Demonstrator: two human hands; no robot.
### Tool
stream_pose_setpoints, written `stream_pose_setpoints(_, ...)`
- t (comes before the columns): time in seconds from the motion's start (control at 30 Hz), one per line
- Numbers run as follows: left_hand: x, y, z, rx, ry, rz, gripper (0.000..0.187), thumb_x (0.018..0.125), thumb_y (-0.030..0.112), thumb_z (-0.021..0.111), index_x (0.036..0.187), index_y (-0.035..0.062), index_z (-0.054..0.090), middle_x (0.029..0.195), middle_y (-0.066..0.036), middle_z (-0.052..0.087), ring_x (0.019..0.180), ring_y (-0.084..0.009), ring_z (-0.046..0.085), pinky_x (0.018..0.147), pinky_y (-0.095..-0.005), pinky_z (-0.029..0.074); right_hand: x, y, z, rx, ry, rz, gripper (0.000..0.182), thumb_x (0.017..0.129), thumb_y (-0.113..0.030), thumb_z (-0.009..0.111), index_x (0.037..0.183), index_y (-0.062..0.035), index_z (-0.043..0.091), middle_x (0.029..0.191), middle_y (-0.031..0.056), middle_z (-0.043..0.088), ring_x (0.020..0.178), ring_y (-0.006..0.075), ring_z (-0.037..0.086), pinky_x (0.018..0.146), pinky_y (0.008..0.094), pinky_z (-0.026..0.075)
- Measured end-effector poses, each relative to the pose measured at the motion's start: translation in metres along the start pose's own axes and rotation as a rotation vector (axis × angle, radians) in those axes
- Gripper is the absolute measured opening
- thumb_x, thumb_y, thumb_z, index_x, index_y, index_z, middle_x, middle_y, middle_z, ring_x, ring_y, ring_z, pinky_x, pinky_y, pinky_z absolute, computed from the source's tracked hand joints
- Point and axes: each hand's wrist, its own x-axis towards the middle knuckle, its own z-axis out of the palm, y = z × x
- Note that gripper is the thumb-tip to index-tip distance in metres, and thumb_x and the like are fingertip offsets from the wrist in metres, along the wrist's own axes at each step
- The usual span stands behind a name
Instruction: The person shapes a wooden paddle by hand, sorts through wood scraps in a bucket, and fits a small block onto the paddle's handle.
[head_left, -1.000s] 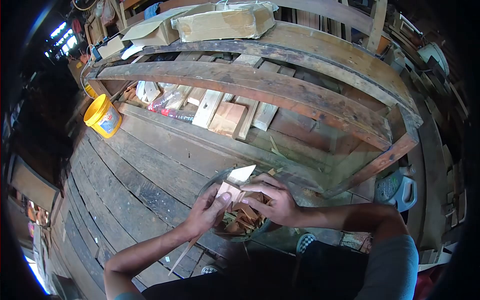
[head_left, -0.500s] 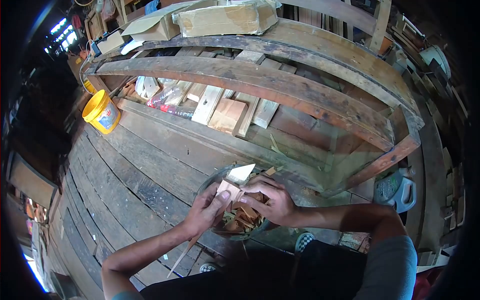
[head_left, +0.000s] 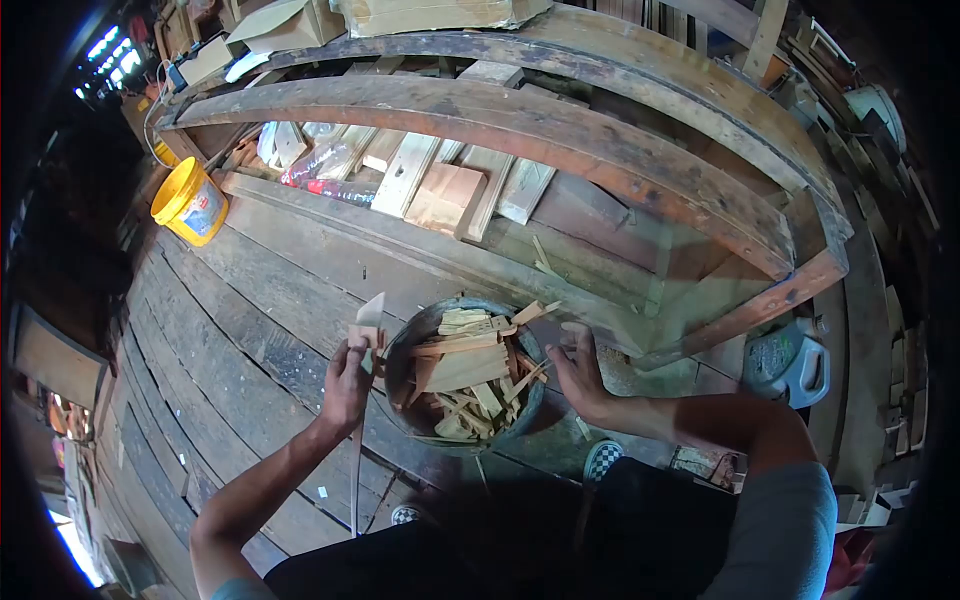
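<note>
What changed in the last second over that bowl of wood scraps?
The hands parted. The left hand carried the wood pieces off to the left of the bowl; the right hand let go and moved to the bowl's right rim, open. The bowl, the scraps and the yellow bucket stayed put.

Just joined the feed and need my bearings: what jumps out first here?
A round basin heaped with wood offcuts sits on the plank floor, dead centre. The left hand holds a small pointed wood piece just left of it; the right hand hangs open by its right rim. A yellow bucket stands far left.
</note>
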Motion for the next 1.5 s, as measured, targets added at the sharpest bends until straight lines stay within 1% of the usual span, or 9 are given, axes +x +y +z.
stream_pose_setpoints(0.1, -0.003, -0.020, -0.011, 0.220, 0.023, 0.225, 0.036, 0.094, 0.033, 0.041, 0.107, 0.0014, 0.052, 0.086, -0.008, 0.056, 0.056, -0.0102, 0.045, 0.050, -0.0248, 0.039, 0.000, 0.009, -0.005, -0.003, -0.102, -0.016, 0.038, 0.088, -0.022, 0.049, 0.120, -0.0061, 0.037, 0.107, 0.0145, 0.045, 0.102, 0.0203, 0.046, 0.086, 0.0359, 0.040)
stream_pose_setpoints(0.2, 0.002, -0.039, -0.025, 0.125, -0.026, 0.014, 0.038, 0.095, 0.033, 0.037, 0.111, 0.0008, 0.050, 0.096, -0.009, 0.055, 0.068, -0.0154, 0.051, 0.065, -0.0297, 0.045, 0.005, 0.006, -0.007, 0.187, -0.205, 0.199, 0.035, 0.089, -0.026, 0.047, 0.118, -0.0063, 0.042, 0.111, 0.0130, 0.045, 0.103, 0.0212, 0.046, 0.086, 0.0365, 0.040)
stream_pose_setpoints(0.27, 0.000, -0.045, -0.019, -0.084, 0.016, -0.049, 0.039, 0.094, 0.037, 0.038, 0.112, 0.0047, 0.049, 0.095, -0.008, 0.054, 0.083, -0.0197, 0.054, 0.077, -0.0358, 0.047, 0.004, 0.005, -0.007, 0.455, -0.233, 0.567, 0.028, 0.086, -0.023, 0.047, 0.109, -0.0074, 0.049, 0.107, 0.0091, 0.049, 0.102, 0.0197, 0.047, 0.083, 0.0357, 0.040)
stream_pose_setpoints(0.37, -0.004, -0.036, -0.014, -0.160, 0.010, -0.194, 0.040, 0.093, 0.040, 0.037, 0.110, 0.0050, 0.048, 0.095, -0.009, 0.055, 0.082, -0.0190, 0.054, 0.079, -0.0377, 0.048, -0.004, -0.002, -0.012, 0.528, -0.402, 0.690, 0.022, 0.080, -0.019, 0.050, 0.100, -0.0098, 0.052, 0.097, 0.0042, 0.053, 0.095, 0.0167, 0.050, 0.080, 0.0344, 0.040)
stream_pose_setpoints(0.73, -0.003, -0.008, -0.004, -0.116, 0.019, -0.214, 0.043, 0.089, 0.045, 0.045, 0.109, 0.0073, 0.051, 0.087, -0.007, 0.055, 0.075, -0.0168, 0.054, 0.073, -0.0378, 0.048, 0.012, -0.015, -0.010, 0.607, -0.411, 0.657, 0.020, 0.078, -0.021, 0.050, 0.092, -0.0080, 0.056, 0.085, 0.0027, 0.055, 0.080, 0.0148, 0.052, 0.074, 0.0316, 0.042)
stream_pose_setpoints(0.83, 0.003, 0.020, 0.003, -0.162, -0.012, -0.215, 0.043, 0.093, 0.045, 0.035, 0.106, 0.0081, 0.050, 0.082, -0.006, 0.054, 0.083, -0.0188, 0.055, 0.081, -0.0419, 0.044, 0.031, -0.043, -0.025, 0.751, -0.354, 0.569, 0.025, 0.082, -0.023, 0.051, 0.095, -0.0041, 0.060, 0.088, 0.0057, 0.062, 0.079, 0.0152, 0.058, 0.074, 0.0304, 0.045)
stream_pose_setpoints(0.97, 0.023, 0.053, 0.016, -0.199, -0.150, -0.116, 0.043, 0.092, 0.050, 0.035, 0.100, 0.0106, 0.050, 0.074, -0.002, 0.052, 0.082, -0.0160, 0.054, 0.084, -0.0421, 0.042, 0.065, -0.057, -0.050, 0.701, -0.276, 0.450, 0.034, 0.083, -0.030, 0.053, 0.107, -0.0049, 0.055, 0.106, 0.0093, 0.061, 0.094, 0.0232, 0.059, 0.089, 0.0384, 0.045)
stream_pose_setpoints(1.1, 0.051, 0.075, 0.053, -0.261, -0.126, -0.046, 0.048, 0.089, 0.053, 0.036, 0.100, 0.0077, 0.047, 0.066, -0.001, 0.049, 0.079, -0.0179, 0.055, 0.090, -0.0395, 0.040, 0.105, -0.058, -0.059, 0.914, -0.167, 0.370, 0.038, 0.081, -0.030, 0.054, 0.105, -0.0017, 0.056, 0.103, 0.0150, 0.061, 0.093, 0.0292, 0.059, 0.088, 0.0410, 0.045)
stream_pose_setpoints(1.5, 0.168, 0.036, 0.136, -0.537, -0.130, -0.038, 0.045, 0.087, 0.054, 0.038, 0.095, 0.0127, 0.052, 0.066, -0.002, 0.054, 0.066, -0.0157, 0.049, 0.071, -0.0288, 0.037, 0.233, 0.025, -0.093, 1.134, 0.160, 0.161, 0.041, 0.080, -0.035, 0.048, 0.109, -0.0058, 0.056, 0.109, 0.0141, 0.059, 0.100, 0.0284, 0.056, 0.094, 0.0399, 0.042)
